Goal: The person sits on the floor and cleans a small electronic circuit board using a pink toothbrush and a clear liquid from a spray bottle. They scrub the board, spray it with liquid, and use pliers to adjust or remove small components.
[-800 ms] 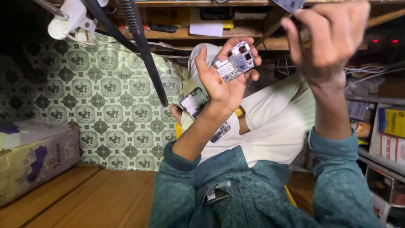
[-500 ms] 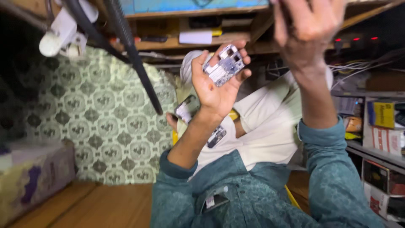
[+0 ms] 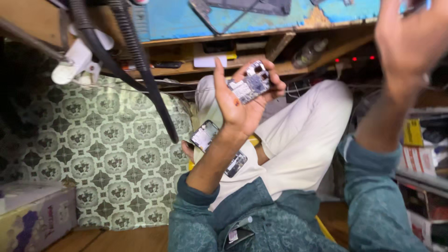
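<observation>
At centre, the left hand (image 3: 242, 105) clasped a circuit board (image 3: 249, 85); at two o'clock, the right hand's (image 3: 413, 39) grip was unclear.

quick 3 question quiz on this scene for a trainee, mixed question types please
1. True or false: the left hand holds a bare circuit board.
2. What lies on the person's lap? A) an opened phone B) a hammer C) a cup
3. Fill in: the floor has a green ____ pattern.

Key: 1 true. 2 A. 3 tile. The right hand is raised near the blue mat; its grip cannot be told.
</observation>
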